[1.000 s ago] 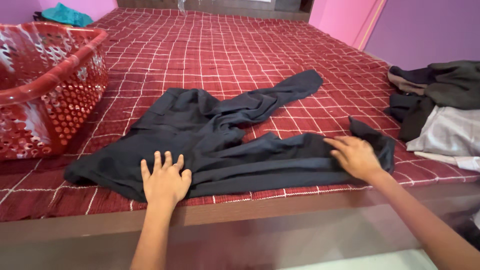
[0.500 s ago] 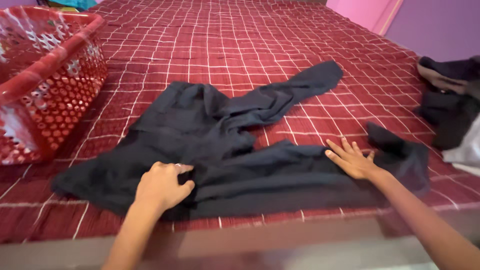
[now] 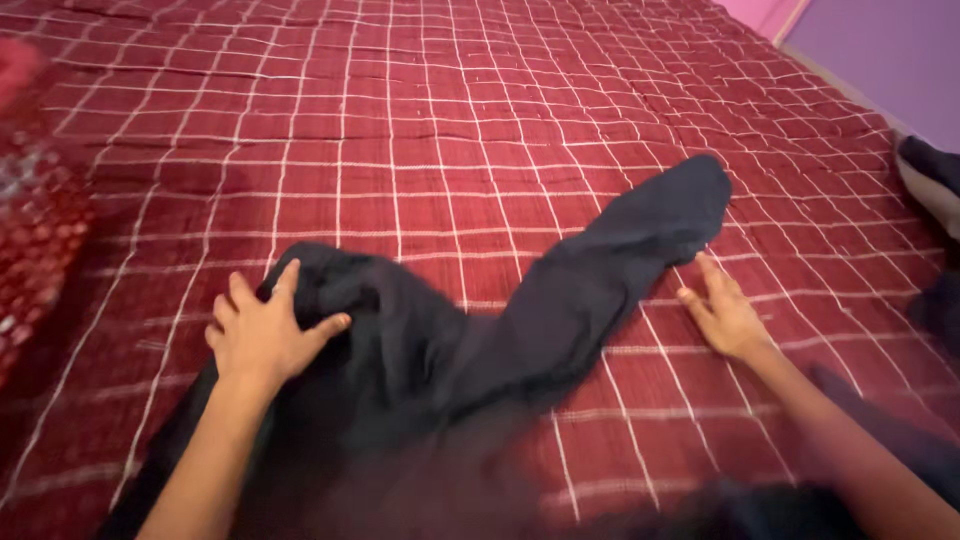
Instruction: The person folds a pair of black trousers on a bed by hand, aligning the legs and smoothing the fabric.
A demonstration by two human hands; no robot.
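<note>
The fingers [image 3: 262,300] of the left hand [image 3: 262,335] are spread and lie flat on the upper left edge of the dark trousers [image 3: 470,350], pressing the cloth rather than gripping it. The fingers [image 3: 712,278] of the right hand [image 3: 728,318] are also open and stretched out, resting on the bed cover just beside the trouser leg that runs up and to the right; whether they touch the cloth cannot be told. The trousers lie spread on the bed [image 3: 420,120], which has a dark red cover with a white grid, their lower part blurred toward the near edge. At the far left is a blurred red basket [image 3: 35,230]; its contents cannot be seen. At the right edge lie more dark clothes [image 3: 935,165], well apart from the hands.
</note>
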